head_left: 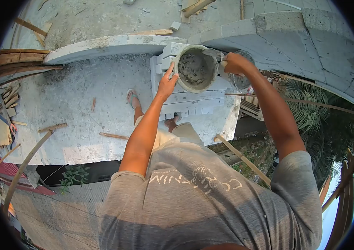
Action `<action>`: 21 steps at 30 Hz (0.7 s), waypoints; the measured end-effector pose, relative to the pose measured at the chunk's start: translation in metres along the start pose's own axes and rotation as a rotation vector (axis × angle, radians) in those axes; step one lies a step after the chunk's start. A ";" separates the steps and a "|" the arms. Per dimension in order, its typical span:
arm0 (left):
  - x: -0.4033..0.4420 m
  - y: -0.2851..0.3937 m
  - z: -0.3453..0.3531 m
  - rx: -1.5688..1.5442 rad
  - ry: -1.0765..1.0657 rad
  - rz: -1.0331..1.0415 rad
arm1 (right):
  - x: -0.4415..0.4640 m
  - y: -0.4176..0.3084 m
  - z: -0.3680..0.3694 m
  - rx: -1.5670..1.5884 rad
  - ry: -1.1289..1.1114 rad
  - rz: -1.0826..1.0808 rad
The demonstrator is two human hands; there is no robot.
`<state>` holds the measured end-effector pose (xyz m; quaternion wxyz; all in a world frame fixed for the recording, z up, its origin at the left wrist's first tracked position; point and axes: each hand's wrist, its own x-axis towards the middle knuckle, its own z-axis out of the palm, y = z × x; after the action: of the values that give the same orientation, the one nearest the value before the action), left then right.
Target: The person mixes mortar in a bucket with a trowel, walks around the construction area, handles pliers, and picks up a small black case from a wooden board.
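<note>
A round bucket with grey, wet mortar inside stands on stacked pale blocks, its rim coated in grey. My left hand grips the left side of the bucket, thumb and fingers at its rim. On the other side, my right hand is closed around the handle of a mortar-smeared trowel. The trowel's blade reaches over the bucket's right rim. Below my right hand is a grey, round-looking thing, partly hidden by the hand and forearm; its kind is unclear.
Pale blocks are stacked under the bucket by my feet. A low curved block wall runs ahead, rising at right. The concrete slab ends behind me with a drop. Wooden poles and loose sticks lie around.
</note>
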<state>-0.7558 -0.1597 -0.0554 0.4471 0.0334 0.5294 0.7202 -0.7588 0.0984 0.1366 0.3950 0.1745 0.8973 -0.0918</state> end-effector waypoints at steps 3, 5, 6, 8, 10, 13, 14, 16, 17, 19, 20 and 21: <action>-0.006 0.004 0.008 -0.078 0.084 -0.132 | 0.003 -0.056 -0.024 -0.027 -0.150 0.109; 0.010 -0.024 -0.001 -0.055 0.032 -0.023 | 0.001 -0.102 0.000 -0.295 0.030 0.003; 0.005 -0.019 -0.001 -0.045 0.026 -0.032 | -0.007 -0.111 0.016 -0.387 0.079 -0.068; -0.011 0.000 0.002 -0.126 0.032 -0.130 | -0.018 -0.095 0.040 -0.383 0.108 -0.096; -0.014 0.003 0.002 -0.115 0.037 -0.147 | -0.030 -0.065 0.036 -0.406 0.150 -0.172; -0.012 -0.001 0.007 -0.085 0.054 -0.135 | -0.028 -0.037 0.008 -0.411 0.066 -0.078; -0.012 -0.003 0.007 -0.053 0.059 -0.108 | -0.021 -0.039 0.007 -0.405 0.065 -0.077; -0.012 0.005 0.010 -0.075 0.055 -0.126 | -0.001 -0.061 0.009 -0.296 0.194 -0.019; -0.013 0.008 0.010 -0.103 0.053 -0.145 | 0.003 -0.082 0.020 -0.417 0.253 -0.154; -0.014 0.006 0.005 -0.099 0.040 -0.146 | -0.002 -0.108 0.051 -0.441 0.284 -0.204; -0.018 0.004 0.003 -0.103 0.026 -0.138 | -0.005 -0.098 0.060 -0.424 0.278 -0.194; -0.022 0.000 0.003 -0.094 0.019 -0.148 | -0.008 -0.077 0.066 -0.452 0.247 -0.235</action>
<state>-0.7412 -0.1726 -0.0443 0.4953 -0.0335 0.5002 0.7095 -0.7390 0.0056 0.1005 0.2982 -0.0134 0.9504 0.0872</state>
